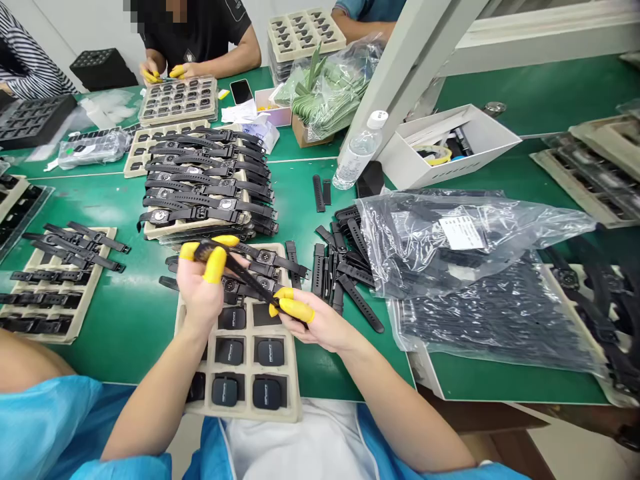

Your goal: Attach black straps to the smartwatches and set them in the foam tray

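Note:
Between my hands stretches a black watch with its strap (245,272), slanting down from left to right. My left hand (199,293), in yellow finger cots, pinches its upper end. The lower end is gripped by my right hand (320,323), also with yellow finger cots. Under both hands lies a cream compartment tray (296,400) on the near table edge. Its near compartments hold square black watch bodies (271,353) without straps showing. Strapped watches (265,257) lie across its far end, partly hidden by my hands.
Loose black straps (360,303) are piled to the right, beside plastic bags (480,320) of straps. Behind stand a water bottle (356,155) and white box (445,153). Stacked trays of watches (205,180) rise ahead; another tray (83,313) lies left. People sit opposite and beside me.

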A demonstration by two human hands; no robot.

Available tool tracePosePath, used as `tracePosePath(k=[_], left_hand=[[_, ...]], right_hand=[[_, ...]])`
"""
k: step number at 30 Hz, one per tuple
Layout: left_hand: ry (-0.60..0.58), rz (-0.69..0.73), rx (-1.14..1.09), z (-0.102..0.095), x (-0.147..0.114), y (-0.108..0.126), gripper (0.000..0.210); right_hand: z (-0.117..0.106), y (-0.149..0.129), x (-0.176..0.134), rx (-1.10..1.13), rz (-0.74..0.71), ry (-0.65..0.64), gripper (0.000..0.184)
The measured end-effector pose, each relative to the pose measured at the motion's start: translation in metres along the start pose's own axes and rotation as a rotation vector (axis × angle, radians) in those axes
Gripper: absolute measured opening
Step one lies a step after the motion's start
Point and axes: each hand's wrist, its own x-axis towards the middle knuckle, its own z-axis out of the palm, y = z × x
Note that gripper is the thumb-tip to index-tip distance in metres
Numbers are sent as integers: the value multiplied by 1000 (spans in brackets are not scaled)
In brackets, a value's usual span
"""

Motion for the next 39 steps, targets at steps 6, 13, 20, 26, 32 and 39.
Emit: tracePosePath(k=[6,13,20,26,32,39], left_hand=[[-128,-156,82,-2,3,-6,33],[-813,305,591,2,-19,-13,51],[-889,414,637,-1,-14,-12,53],[-892,426,664,0,-16,-12,52],[-963,414,596,0,-15,-6,51],[-892,569,868,4,-19,-9,48]], right_hand=[[1,4,3,-54,-251,209,34],[5,8,4,-29,-212,95,33],[6,9,6,74,-221,165,32],[7,6,7,205,-197,150,28],[6,5,7,279,-192,135,27],[7,6,9,235,-166,176,31]])
